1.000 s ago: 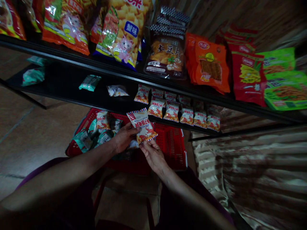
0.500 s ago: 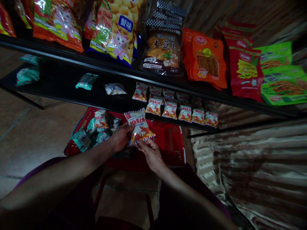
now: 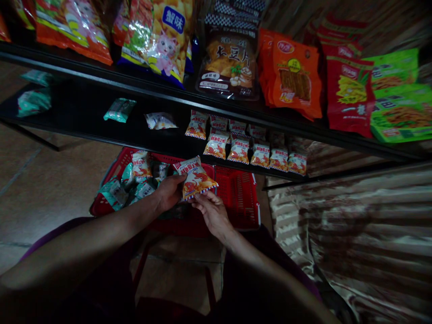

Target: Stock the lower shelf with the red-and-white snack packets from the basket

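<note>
Lone head-worn camera looks forward and down from above and behind left hand (image 3: 170, 193) and right hand (image 3: 212, 215), fairly near; frame takes in forearms (image 3: 101, 236) nearer lens, lower shelf (image 3: 84, 118) beyond hands.

The view is dim, its lower middle deeply shadowed.

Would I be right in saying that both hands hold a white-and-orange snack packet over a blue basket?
Nearly: the head view shows the basket is red, not blue. The left hand and right hand do hold the packet over it.
</note>
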The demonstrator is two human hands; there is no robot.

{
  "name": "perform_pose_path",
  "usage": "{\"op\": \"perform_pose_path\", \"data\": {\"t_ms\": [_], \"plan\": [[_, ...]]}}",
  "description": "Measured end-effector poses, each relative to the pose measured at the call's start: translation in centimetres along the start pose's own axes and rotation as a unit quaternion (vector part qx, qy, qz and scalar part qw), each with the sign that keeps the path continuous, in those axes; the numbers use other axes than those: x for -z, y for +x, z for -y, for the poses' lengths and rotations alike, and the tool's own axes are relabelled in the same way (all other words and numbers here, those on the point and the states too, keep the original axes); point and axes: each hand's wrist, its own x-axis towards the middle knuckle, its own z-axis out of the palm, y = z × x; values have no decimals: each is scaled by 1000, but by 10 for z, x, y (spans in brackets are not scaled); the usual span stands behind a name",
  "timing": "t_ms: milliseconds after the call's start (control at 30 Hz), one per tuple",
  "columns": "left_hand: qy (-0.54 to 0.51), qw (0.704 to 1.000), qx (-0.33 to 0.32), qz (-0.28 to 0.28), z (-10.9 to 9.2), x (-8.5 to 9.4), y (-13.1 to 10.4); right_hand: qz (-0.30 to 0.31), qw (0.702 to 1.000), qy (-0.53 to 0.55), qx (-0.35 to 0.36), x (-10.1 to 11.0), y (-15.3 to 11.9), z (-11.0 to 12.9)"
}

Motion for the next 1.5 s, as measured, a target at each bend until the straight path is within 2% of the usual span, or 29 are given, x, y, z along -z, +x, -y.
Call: {"op": "perform_pose_path", "data": {"t_ms": [200, 367, 567, 700, 767, 867, 1000, 1267, 1500], "plan": [[22, 999, 31, -28, 5, 4, 4, -5, 999, 38, -38, -2, -4, 4], [24, 999, 39, -15, 3, 3, 2, -11, 999, 17, -36, -2, -4, 4], [50, 995, -82, 40, 3, 10, 4, 13, 998, -47, -49, 7, -1, 3], [70, 987, -125, 75, 2, 13, 3, 65, 987, -100, -108, 23, 6, 12], [93, 982, -134, 91, 1, 13, 1, 32, 988, -103, -112, 31, 13, 19], [139, 975, -132, 108, 1, 15, -2, -41, 996, -47, -65, 39, 24, 32], [208, 967, -107, 104, 8, 21, -4, -37, 999, 13, -21, 38, 30, 48], [257, 960, -66, 93, 15, 26, -8, -120, 991, -49, 46, 36, 32, 50], [208, 975, -15, 77, 18, 20, -13, -155, 982, -93, 57, 40, 38, 47]]}}
